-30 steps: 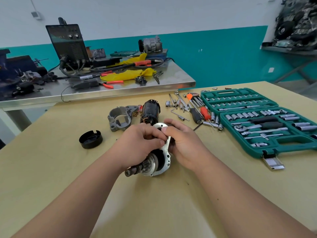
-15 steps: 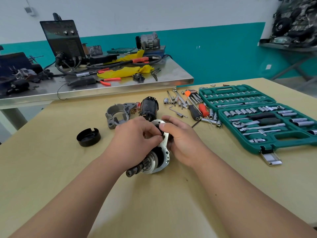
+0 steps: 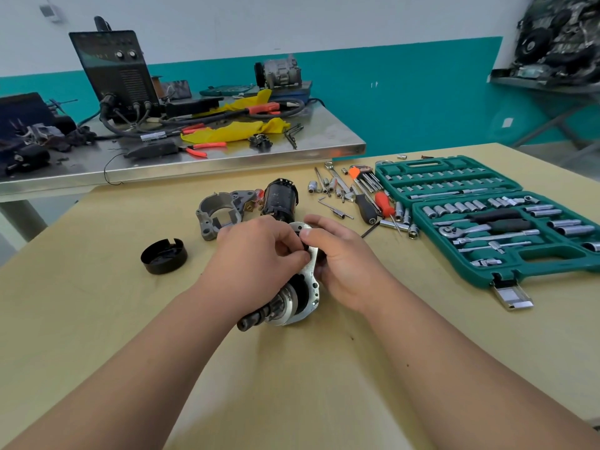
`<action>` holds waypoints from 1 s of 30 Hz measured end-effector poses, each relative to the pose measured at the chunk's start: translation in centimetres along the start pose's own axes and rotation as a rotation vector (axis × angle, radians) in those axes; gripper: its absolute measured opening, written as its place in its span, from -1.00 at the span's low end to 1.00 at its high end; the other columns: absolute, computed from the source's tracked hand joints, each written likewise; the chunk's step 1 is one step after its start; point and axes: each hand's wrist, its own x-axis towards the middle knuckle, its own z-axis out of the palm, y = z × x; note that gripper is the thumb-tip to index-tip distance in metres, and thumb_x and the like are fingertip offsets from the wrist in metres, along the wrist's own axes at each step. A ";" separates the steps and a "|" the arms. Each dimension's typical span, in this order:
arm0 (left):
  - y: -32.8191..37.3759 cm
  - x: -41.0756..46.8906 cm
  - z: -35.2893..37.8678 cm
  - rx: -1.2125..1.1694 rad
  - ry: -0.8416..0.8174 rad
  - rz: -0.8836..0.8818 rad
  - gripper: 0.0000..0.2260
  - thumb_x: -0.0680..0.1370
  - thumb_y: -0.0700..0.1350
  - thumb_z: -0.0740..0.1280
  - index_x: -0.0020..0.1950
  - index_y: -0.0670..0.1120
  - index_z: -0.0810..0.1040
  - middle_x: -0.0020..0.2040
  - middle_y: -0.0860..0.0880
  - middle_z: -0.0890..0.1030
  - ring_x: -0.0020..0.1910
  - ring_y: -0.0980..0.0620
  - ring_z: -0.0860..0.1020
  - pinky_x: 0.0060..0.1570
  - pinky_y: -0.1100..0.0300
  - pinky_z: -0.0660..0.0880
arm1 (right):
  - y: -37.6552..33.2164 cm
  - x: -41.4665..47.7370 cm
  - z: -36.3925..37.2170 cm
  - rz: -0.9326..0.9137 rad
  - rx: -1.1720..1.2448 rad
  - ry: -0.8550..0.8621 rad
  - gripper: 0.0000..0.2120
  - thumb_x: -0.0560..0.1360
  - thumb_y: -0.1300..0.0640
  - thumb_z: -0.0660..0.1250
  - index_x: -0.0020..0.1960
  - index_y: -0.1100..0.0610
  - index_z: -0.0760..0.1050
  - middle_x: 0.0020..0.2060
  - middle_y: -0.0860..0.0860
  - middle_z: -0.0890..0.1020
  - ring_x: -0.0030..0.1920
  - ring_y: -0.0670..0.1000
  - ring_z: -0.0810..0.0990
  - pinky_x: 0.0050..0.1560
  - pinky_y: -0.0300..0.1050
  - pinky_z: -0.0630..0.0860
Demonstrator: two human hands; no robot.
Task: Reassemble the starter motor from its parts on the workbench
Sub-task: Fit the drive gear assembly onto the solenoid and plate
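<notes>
The starter motor assembly (image 3: 293,303), with a silver flange plate and a dark pinion shaft pointing at me, lies on the wooden workbench (image 3: 97,303). My left hand (image 3: 256,254) curls over its top, fingers pinching at the plate's upper part. My right hand (image 3: 341,258) grips the plate's right edge, thumb on top. What my fingertips pinch is hidden. Behind them stand the black motor body (image 3: 279,199) and a grey housing (image 3: 219,212). A black round cap (image 3: 164,256) sits to the left.
An open green socket set case (image 3: 487,222) lies at right. Loose sockets, hex keys and screwdrivers (image 3: 367,203) are scattered beside it. A steel table (image 3: 194,157) behind carries a welder, cables, pliers and yellow cloth.
Both hands stay on the flange plate with small finger shifts. The head camera has moved slightly, so the scene sits a little differently in frame.
</notes>
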 end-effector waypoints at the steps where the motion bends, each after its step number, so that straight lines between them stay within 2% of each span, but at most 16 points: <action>1: 0.2 0.0 0.0 0.065 0.018 0.022 -0.80 0.50 0.02 0.40 -0.33 0.13 0.54 -0.26 0.13 0.54 -0.19 0.22 0.48 0.15 0.08 0.31 | 0.0 0.0 0.0 -0.001 -0.005 -0.001 -0.74 0.52 0.30 0.34 0.18 0.10 0.51 -0.08 0.07 0.68 -0.16 0.01 0.66 -0.14 -0.10 0.57; 4: 0.9 0.3 0.2 0.375 0.034 0.107 -0.81 0.53 0.04 0.28 -0.23 0.05 0.61 -0.25 0.08 0.57 -0.13 0.07 0.52 0.19 0.13 0.13 | 0.2 0.1 0.0 -0.003 -0.037 0.008 -0.75 0.49 0.28 0.36 0.11 0.04 0.52 -0.18 -0.01 0.71 -0.24 -0.06 0.64 -0.20 -0.12 0.52; 8: 2.1 0.8 0.6 0.550 -0.061 0.046 -0.77 0.56 0.06 0.19 -0.22 0.03 0.52 -0.30 0.07 0.54 -0.16 0.01 0.52 0.21 0.05 0.21 | 0.3 0.2 0.0 0.006 -0.034 0.032 -0.76 0.48 0.27 0.37 0.09 0.03 0.52 -0.32 -0.08 0.68 -0.36 -0.11 0.58 -0.26 -0.13 0.44; 10: 2.2 1.0 0.8 0.558 -0.078 0.010 -0.73 0.58 0.06 0.17 -0.30 0.02 0.41 -0.35 0.08 0.45 -0.22 0.00 0.45 0.22 0.03 0.23 | 0.3 0.1 0.1 0.007 -0.034 0.043 -0.77 0.49 0.27 0.37 0.08 0.02 0.52 -0.30 -0.05 0.67 -0.40 -0.12 0.54 -0.31 -0.16 0.40; 12: 2.1 1.1 0.8 0.542 -0.072 -0.018 -0.69 0.58 0.06 0.18 -0.34 0.01 0.34 -0.36 0.07 0.42 -0.26 0.00 0.40 0.14 0.04 0.26 | 0.2 0.0 0.2 0.008 -0.047 0.056 -0.77 0.49 0.27 0.38 0.07 0.00 0.52 -0.22 0.00 0.65 -0.38 -0.11 0.52 -0.32 -0.17 0.39; 14: 2.0 1.1 0.7 0.497 -0.069 -0.043 -0.69 0.57 0.07 0.20 -0.34 -0.01 0.38 -0.36 0.05 0.47 -0.26 0.00 0.43 0.03 0.07 0.26 | 0.1 -0.1 0.2 0.007 -0.052 0.054 -0.76 0.50 0.27 0.37 0.09 0.01 0.51 -0.17 0.02 0.64 -0.36 -0.10 0.54 -0.34 -0.19 0.40; 17: 2.0 1.0 0.6 0.426 -0.071 -0.060 -0.73 0.56 0.06 0.23 -0.30 -0.01 0.44 -0.32 0.04 0.54 -0.22 -0.02 0.49 -0.03 0.09 0.25 | 0.0 -0.3 0.3 0.007 -0.040 0.049 -0.71 0.51 0.28 0.35 0.20 0.07 0.49 -0.16 0.01 0.65 -0.35 -0.12 0.58 -0.33 -0.19 0.43; 20: 2.2 0.8 0.8 0.399 -0.027 -0.057 -0.81 0.55 0.03 0.29 -0.24 0.02 0.51 -0.26 0.06 0.57 -0.15 -0.02 0.51 -0.02 0.11 0.21 | -0.1 -0.4 0.3 0.013 -0.031 0.045 -0.66 0.51 0.29 0.34 0.27 0.12 0.47 -0.26 -0.06 0.68 -0.36 -0.14 0.60 -0.29 -0.18 0.46; 23: 2.3 0.7 1.1 0.383 0.002 -0.087 -0.85 0.53 0.03 0.32 -0.18 0.01 0.58 -0.26 0.06 0.58 -0.13 -0.01 0.52 -0.01 0.11 0.20 | -0.2 -0.4 0.2 0.021 -0.030 0.041 -0.67 0.51 0.29 0.35 0.25 0.11 0.47 -0.30 -0.09 0.70 -0.36 -0.15 0.61 -0.25 -0.14 0.45; 27: 2.2 0.4 1.1 0.330 0.019 -0.117 -0.77 0.52 0.07 0.31 -0.24 -0.03 0.60 -0.37 0.04 0.56 -0.25 0.04 0.52 -0.04 0.11 0.23 | -0.3 -0.8 0.3 0.016 -0.011 0.034 -0.65 0.51 0.31 0.35 0.27 0.13 0.46 -0.14 0.03 0.66 -0.35 -0.12 0.63 -0.36 -0.21 0.50; 30: 2.3 0.3 1.1 0.310 0.023 -0.153 -0.75 0.55 0.04 0.27 -0.20 -0.05 0.64 -0.35 0.01 0.60 -0.27 0.03 0.53 -0.04 0.12 0.24 | -0.4 -0.9 0.3 0.010 0.010 0.034 -0.68 0.51 0.33 0.35 0.23 0.12 0.47 -0.08 0.07 0.65 -0.32 -0.11 0.66 -0.38 -0.24 0.52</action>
